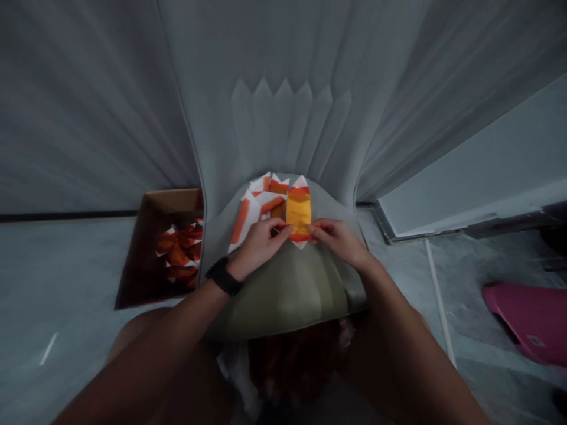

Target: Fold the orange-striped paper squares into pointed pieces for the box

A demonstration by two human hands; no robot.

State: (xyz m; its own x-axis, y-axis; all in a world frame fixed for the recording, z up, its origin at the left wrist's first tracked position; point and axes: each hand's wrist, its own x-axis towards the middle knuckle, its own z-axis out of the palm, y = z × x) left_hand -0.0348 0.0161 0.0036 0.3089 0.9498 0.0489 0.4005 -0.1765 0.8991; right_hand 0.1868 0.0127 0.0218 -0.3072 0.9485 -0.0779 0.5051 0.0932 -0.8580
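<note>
My left hand (259,245) and my right hand (339,239) both pinch the near edge of a yellow and orange paper piece (298,216) that lies on a grey-green chair seat (287,289). The fingers of both hands are closed on the paper's lower corners. Behind and left of it lies a small pile of white and orange folded papers (259,206). A black watch (224,276) sits on my left wrist.
A brown cardboard box (150,248) holding several orange and white folded papers stands on the floor to the left. The chair's grey backrest (283,106) rises ahead. A pink object (529,319) lies on the floor at right, near a thin white rod (438,295).
</note>
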